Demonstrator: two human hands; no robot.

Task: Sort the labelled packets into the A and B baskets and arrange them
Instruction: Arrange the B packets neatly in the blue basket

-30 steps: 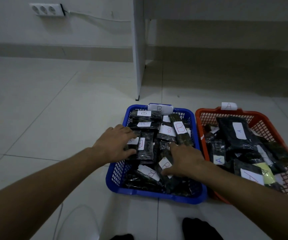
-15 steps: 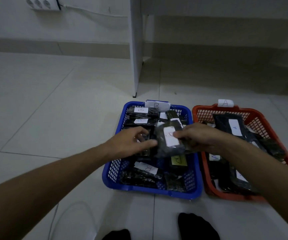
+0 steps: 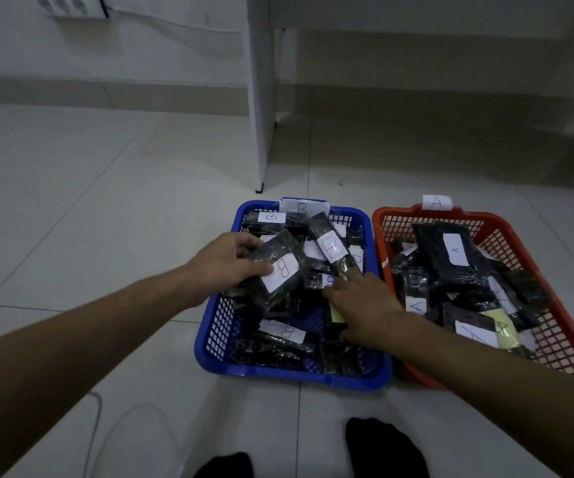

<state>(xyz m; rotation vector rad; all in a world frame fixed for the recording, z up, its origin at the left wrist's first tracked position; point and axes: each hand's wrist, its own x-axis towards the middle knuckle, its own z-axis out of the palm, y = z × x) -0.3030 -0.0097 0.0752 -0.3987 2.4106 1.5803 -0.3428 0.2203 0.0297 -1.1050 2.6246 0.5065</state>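
A blue basket [image 3: 216, 336] tagged B sits on the floor, full of dark packets with white B labels. Beside it on the right stands an orange basket [image 3: 506, 229] tagged A, holding dark packets labelled A. My left hand [image 3: 230, 260] grips a dark packet with a red B label [image 3: 280, 270], lifted over the blue basket's left side. My right hand [image 3: 364, 305] reaches into the blue basket's right side, fingers spread on the packets near a long packet with a red B label [image 3: 330, 246]. Whether it holds one is hidden.
A white table leg [image 3: 261, 98] stands just behind the blue basket. A power strip [image 3: 68, 6] hangs on the wall at the upper left, its cable running right. A thin white cable [image 3: 97, 426] lies on the tiles near my feet [image 3: 385, 446].
The B packet has passed from my right hand to my left. My right hand has dropped down into the blue basket's right side.
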